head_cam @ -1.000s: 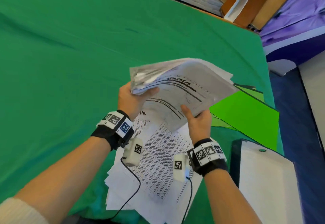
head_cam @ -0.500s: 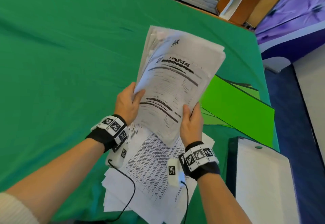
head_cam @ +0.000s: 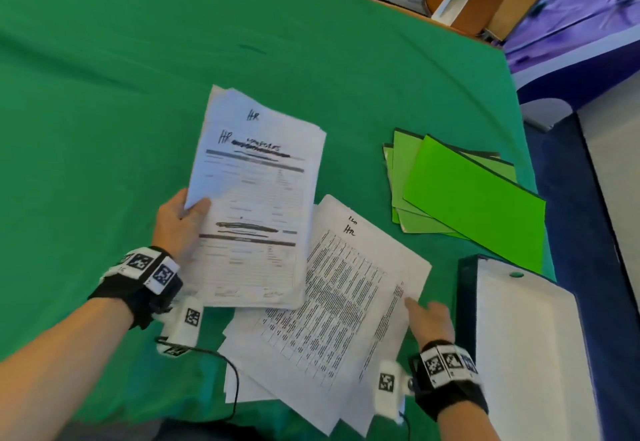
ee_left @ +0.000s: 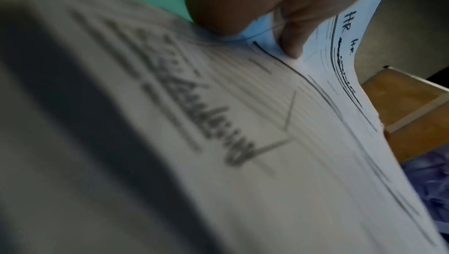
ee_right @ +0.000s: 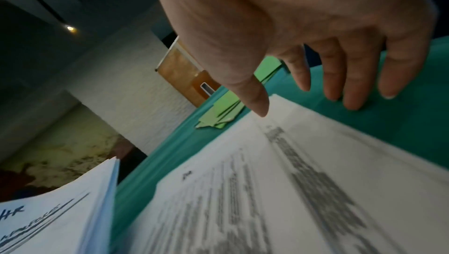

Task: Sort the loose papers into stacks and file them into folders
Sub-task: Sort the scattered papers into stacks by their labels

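Pinching the near-left corner of a thick sheaf, the left hand (head_cam: 180, 221) has its thumb on top and its fingers curled underneath, and the HR stack (head_cam: 256, 198) it holds hangs a little above the table. The right hand (head_cam: 429, 319) is open, fingers loosely spread, thumb tip at the edge of the top sheet of the loose papers (head_cam: 332, 305) and the other fingertips by the green cloth (head_cam: 104, 94) just beyond it. Those papers lie fanned and unsquared near the front edge of the table. To their right, toward the right edge, the green folders (head_cam: 474, 195) lie overlapped and shut, with nothing filed in them that I can see, and a white binder (head_cam: 530, 343) sits at the near-right corner. So I judge the sorting only partly done: one batch gathered, the rest unsorted, all the filing left. Half a second ago both hands held that sheaf upright; now the right has let go and dropped to the pile, and the sheaf has tipped flatter and moved left.
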Tool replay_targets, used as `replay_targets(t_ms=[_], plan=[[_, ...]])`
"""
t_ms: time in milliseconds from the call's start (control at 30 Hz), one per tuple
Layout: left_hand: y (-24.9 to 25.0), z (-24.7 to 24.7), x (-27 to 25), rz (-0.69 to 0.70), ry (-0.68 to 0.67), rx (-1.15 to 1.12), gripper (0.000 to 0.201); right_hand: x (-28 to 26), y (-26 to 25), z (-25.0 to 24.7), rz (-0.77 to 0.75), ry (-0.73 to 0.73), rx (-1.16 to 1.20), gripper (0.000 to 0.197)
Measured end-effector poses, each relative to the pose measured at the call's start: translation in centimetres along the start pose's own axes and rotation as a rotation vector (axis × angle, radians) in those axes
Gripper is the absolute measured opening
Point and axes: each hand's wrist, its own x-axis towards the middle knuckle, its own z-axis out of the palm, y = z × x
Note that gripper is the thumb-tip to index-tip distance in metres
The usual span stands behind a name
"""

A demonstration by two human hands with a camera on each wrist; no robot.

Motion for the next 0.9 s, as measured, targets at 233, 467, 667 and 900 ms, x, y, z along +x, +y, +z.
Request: replay_targets(t_ms=[233, 467, 667, 900], plan=[[-3.1, -2.4, 0.7, -0.123, -0.039, 0.178, 0.035, 0.3, 3.2, 2.2, 0.107, -0.115, 0.205, 0.041], [-3.5, -2.7, 0.8, -0.178, -0.051, 0.128, 0.035, -2.4, 0.5, 4.0, -0.047, -0.089, 0.28, 0.049], [-3.1, -4.0, 1.3, -0.165, -0.08, 0.11, 0.034, -8.6, -3.2, 0.2, -0.473, 0.325, 0.144, 0.026], [-2.4, -3.0, 0.9, -0.162, -0.141, 0.062, 0.031, -14.6, -7.2, -8.0, -0.755, 0.217, 0.675, 0.028]])
